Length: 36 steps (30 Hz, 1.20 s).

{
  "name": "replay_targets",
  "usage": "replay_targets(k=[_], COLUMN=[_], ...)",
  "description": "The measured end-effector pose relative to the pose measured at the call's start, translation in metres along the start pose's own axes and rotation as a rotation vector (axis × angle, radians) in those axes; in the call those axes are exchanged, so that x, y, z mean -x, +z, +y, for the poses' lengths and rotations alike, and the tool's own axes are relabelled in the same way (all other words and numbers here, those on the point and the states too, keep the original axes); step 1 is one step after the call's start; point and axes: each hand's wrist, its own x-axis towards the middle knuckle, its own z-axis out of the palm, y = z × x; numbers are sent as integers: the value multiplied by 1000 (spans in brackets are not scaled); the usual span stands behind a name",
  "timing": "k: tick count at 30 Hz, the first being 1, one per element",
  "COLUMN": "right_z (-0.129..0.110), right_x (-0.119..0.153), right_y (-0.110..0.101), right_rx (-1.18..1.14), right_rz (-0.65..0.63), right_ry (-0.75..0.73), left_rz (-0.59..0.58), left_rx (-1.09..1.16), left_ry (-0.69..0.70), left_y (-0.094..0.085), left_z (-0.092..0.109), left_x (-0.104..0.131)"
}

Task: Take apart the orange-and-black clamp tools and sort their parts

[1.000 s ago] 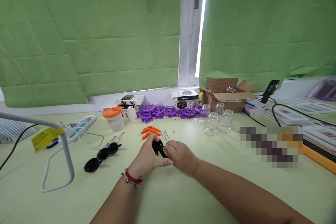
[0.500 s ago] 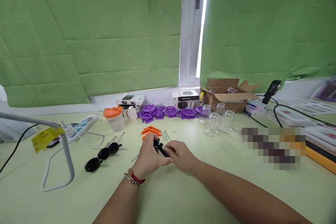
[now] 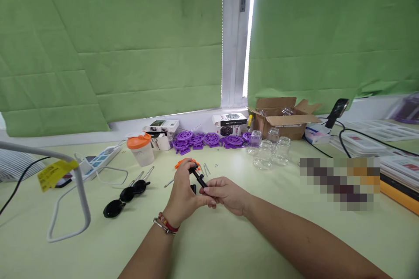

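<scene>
Between both hands is a narrow black plastic part point(image 3: 198, 176), held at a slant over the table. My left hand point(image 3: 183, 192) curls round its upper end, the thumb stretched toward the right. At the lower end, the fingertips of my right hand point(image 3: 226, 194) pinch the part. A second small black piece point(image 3: 194, 189) shows under my left palm; whether it belongs to the same part I cannot tell. Orange plastic pieces point(image 3: 179, 165) lie behind my left hand, partly hidden by it. Beside them are thin metal rods point(image 3: 205, 169) and tiny bits of hardware point(image 3: 216, 165).
Purple plastic wheels point(image 3: 211, 140) line the back, near small printed boxes point(image 3: 229, 124). Clear jars point(image 3: 263, 157) stand before an open carton point(image 3: 284, 128). Leftward are black oval pieces point(image 3: 114, 209), an orange-lidded cup point(image 3: 143, 153), a power strip point(image 3: 104, 160) and a white bent-tube frame point(image 3: 85, 209).
The black part has turned, showing more of its length. My left hand has rotated, covering more of the orange pieces, and my right hand has shifted slightly, its fingers closer to the left thumb.
</scene>
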Motion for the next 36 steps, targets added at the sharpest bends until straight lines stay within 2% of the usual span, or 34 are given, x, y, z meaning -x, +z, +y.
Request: replay_targets(k=[5, 8, 10, 12, 15, 23, 36], right_z=[-3, -3, -3, -3, -1, 6, 13], right_x=[-3, -3, -3, -2, -2, -7, -10], right_y=[-10, -18, -21, -22, -22, -25, -28], right_rx=[189, 471, 701, 901, 1072, 1171, 1182], right_rz=[125, 251, 320, 351, 354, 382, 374], right_ry=[-135, -255, -350, -419, -469, -428, -447], left_rz=[147, 207, 188, 117, 37, -25, -11], left_rx=[52, 139, 294, 466, 617, 769, 822], left_ry=[-2, -159, -321, -482, -639, -753, -773], left_y=[-9, -9, -7, -5, -3, 2, 4], left_z=[4, 4, 2, -1, -4, -12, -17], left_x=[-1, -3, -5, -7, -9, -10, -9])
